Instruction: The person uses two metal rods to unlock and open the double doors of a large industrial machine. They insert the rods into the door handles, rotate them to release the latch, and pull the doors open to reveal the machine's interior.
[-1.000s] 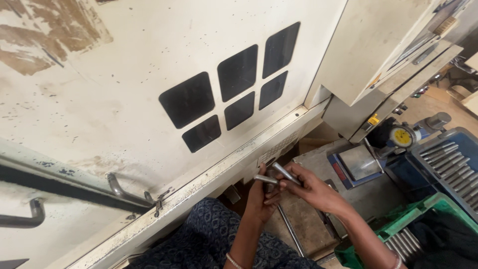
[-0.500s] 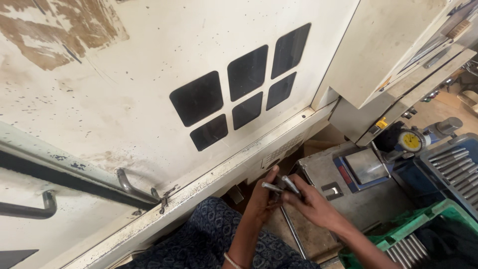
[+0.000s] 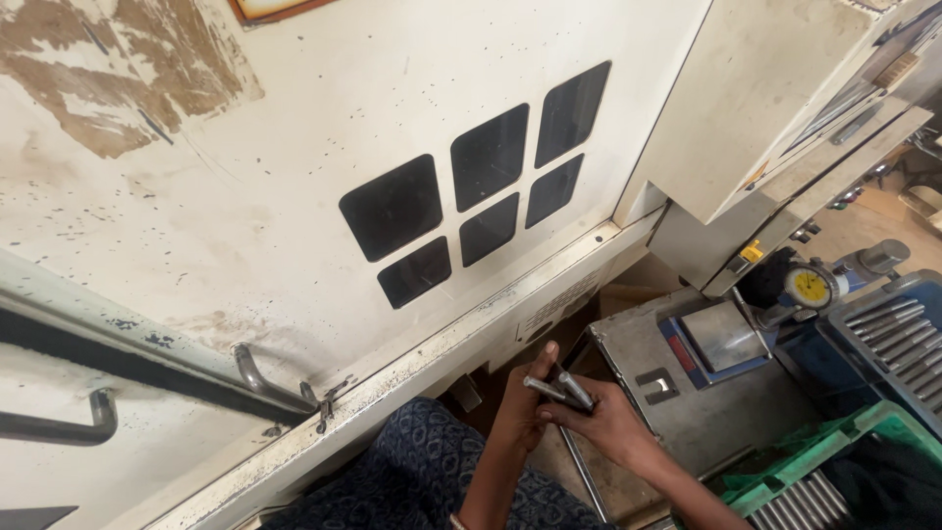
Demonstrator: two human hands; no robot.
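Below machine door [image 3: 294, 196], at lap level: left hand [image 3: 520, 407] and right hand [image 3: 603, 427] both clenched on short metal pins [image 3: 559, 390], held together. Mid-handling step, likely sorting; next needs careful regrip. Dial gauge [image 3: 811, 287] nearby on surface [image 3: 706, 412].

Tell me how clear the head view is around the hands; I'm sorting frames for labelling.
Head view: even daylight, no harsh glare; left hand and right hand fairly sharp, with the short grey metal rods readable; wide-angle lens tilts the cream machine door; bottom corners fall darker.
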